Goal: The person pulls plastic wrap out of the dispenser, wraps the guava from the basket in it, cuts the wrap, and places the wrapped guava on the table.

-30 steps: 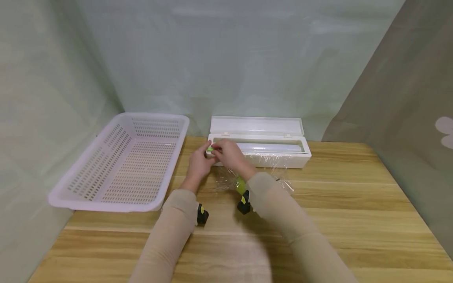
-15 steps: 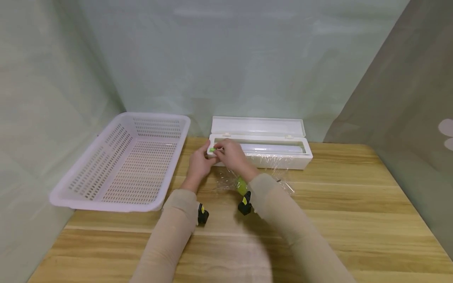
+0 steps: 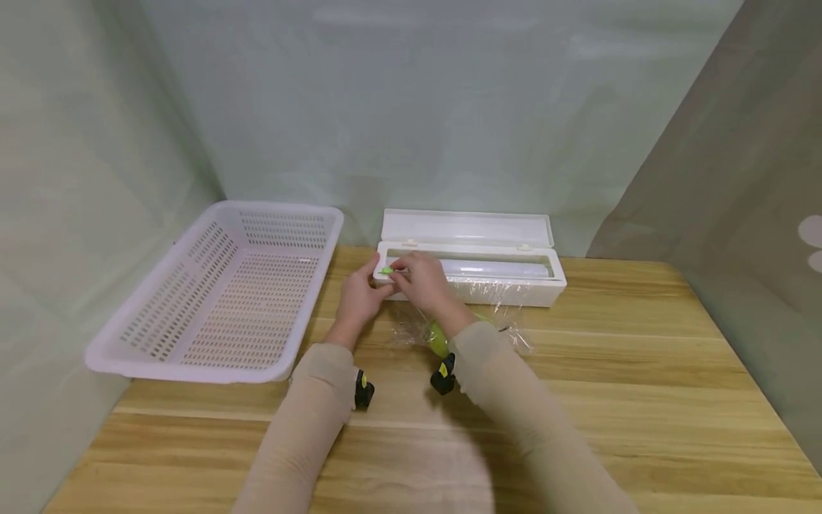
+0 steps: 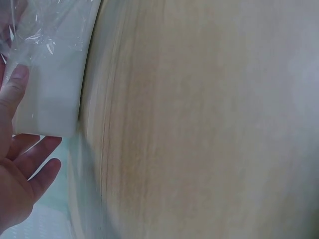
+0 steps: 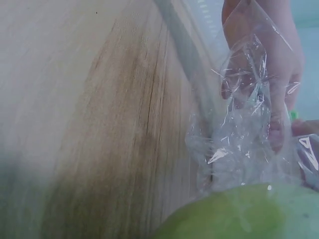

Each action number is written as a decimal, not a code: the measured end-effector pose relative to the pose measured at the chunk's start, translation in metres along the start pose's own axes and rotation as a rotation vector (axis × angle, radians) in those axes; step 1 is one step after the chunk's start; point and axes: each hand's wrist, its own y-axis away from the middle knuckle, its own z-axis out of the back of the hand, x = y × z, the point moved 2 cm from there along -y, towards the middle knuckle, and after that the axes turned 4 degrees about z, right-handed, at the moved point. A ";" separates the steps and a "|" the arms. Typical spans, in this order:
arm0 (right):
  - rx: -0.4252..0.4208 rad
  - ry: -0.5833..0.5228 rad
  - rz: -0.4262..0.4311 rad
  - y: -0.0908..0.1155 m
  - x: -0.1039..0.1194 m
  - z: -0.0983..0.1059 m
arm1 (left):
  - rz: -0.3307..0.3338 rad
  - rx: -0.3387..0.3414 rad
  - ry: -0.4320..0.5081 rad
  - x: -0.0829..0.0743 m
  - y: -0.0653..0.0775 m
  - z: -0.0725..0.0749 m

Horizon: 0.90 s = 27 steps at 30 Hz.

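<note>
A white cling film dispenser box [image 3: 507,294] stands at the back of the table, its lid [image 3: 467,228] raised and a film roll [image 3: 491,269] inside. My left hand [image 3: 359,298] grips the box's left front corner, thumb on the front face [image 4: 47,94] and other fingers around the end. With thumb and fingers my right hand [image 3: 424,282] pinches a small green slider [image 3: 386,270] near the left end of the front rim. Clear film [image 5: 244,119] hangs from the box over a yellow-green fruit [image 3: 439,341]. My right wrist partly hides the fruit in the head view.
A white perforated plastic basket [image 3: 311,314] sits on the left of the wooden table [image 3: 642,385]. Grey-green sheeting [image 3: 449,107] closes off the back and sides. A black camera [image 3: 443,375] is strapped at my right wrist.
The green slider and my right fingers have shifted very slightly right along the box rim. My left hand keeps its hold on the corner, and the box stays in place.
</note>
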 end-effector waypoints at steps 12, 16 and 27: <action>-0.015 -0.113 -0.034 0.002 -0.001 0.003 | 0.010 -0.005 -0.016 -0.002 0.000 0.001; -0.020 -0.100 -0.031 0.004 -0.001 0.004 | 0.027 0.002 -0.008 0.000 0.000 0.000; -0.042 -0.065 -0.053 0.006 -0.003 0.005 | 0.002 -0.004 -0.028 0.000 0.001 0.001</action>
